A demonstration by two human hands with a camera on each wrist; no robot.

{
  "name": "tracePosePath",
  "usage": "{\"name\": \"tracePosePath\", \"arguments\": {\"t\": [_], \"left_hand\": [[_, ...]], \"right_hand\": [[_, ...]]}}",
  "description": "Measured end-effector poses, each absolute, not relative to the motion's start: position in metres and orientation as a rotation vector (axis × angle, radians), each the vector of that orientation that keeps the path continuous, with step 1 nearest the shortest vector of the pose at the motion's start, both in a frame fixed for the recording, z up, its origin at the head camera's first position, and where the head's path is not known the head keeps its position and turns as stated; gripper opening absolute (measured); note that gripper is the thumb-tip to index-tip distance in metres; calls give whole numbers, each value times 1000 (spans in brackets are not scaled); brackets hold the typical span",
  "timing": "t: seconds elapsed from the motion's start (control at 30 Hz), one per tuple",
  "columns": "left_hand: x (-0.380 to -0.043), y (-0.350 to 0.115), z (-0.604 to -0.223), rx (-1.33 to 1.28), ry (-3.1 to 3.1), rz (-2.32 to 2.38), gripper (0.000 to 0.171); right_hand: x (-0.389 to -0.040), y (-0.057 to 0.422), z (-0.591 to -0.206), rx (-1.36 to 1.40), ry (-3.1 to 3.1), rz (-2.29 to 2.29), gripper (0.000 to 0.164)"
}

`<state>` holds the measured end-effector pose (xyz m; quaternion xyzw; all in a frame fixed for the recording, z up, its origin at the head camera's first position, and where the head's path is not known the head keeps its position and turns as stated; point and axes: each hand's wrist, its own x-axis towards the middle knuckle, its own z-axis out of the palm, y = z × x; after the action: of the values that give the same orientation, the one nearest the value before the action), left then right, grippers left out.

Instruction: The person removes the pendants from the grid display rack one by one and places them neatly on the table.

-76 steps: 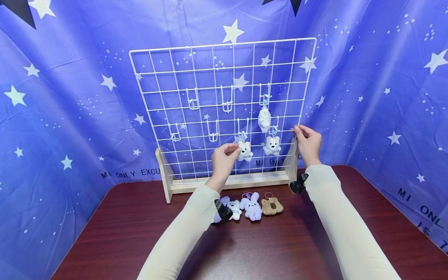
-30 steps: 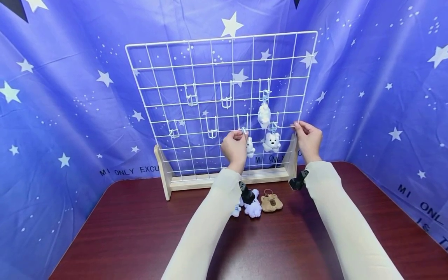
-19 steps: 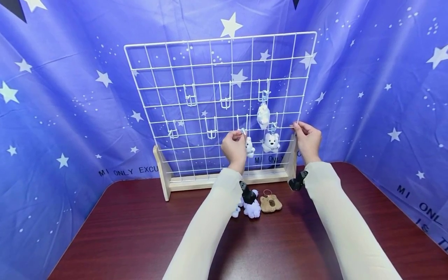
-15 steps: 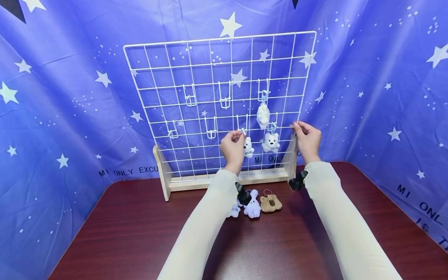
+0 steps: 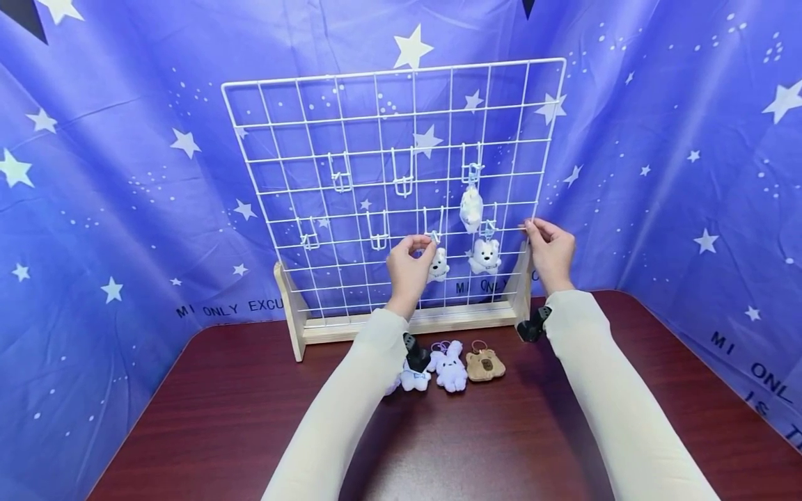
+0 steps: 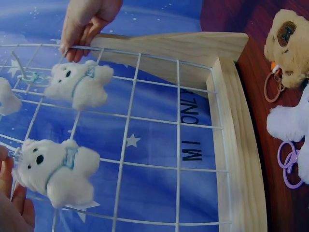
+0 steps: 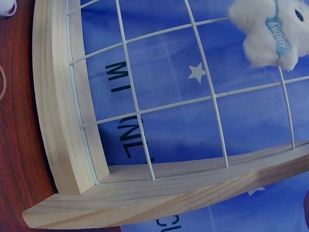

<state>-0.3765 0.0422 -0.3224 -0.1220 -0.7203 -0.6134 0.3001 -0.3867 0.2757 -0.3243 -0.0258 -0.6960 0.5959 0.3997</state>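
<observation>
My left hand point(image 5: 409, 275) pinches at the blue clasp above a white bear plush keychain point(image 5: 440, 266), which hangs from a lower hook of the white wire grid panel point(image 5: 395, 72). In the left wrist view its fingers point(image 6: 19, 205) are right at the top of this bear point(image 6: 65, 171). With thumb and fingers, my right hand point(image 5: 553, 256) holds the panel's right edge wire. Between the hands hangs a second white bear keychain point(image 5: 486, 257). Above it a third white plush keychain point(image 5: 471, 212) hangs turned sideways. The right wrist camera barely catches its own hand.
Several bare hooks, such as this U-shaped hook point(image 5: 404, 186), sit on the panel's left half. A wooden base point(image 5: 466, 320) holds the panel upright. On the dark red table point(image 5: 476, 445) lie a lilac rabbit keychain point(image 5: 452, 372), a brown animal-head keychain point(image 5: 485, 366) and partly hidden plushes.
The left hand first rose to the clasp, covering part of the bear. Over the last half second it has shifted left and slightly down, the bear swinging left. The right hand stays on the edge.
</observation>
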Motion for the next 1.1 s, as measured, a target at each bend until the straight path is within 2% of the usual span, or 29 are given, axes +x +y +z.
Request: {"name": "tracePosePath", "arguments": {"t": [0.63,0.83,1.1], "left_hand": [[-351,27,-319,-402,-1944,-1787,11],[-339,27,-313,-429,-1927,-1889,13],[-328,17,-309,-462,-1938,-2001,14]], "right_hand": [[-384,277,-324,-64,-1763,1500,30],[-372,271,-315,-44,-1765,1505,27],[-386,275,-323,-59,-1758,1485,30]]}}
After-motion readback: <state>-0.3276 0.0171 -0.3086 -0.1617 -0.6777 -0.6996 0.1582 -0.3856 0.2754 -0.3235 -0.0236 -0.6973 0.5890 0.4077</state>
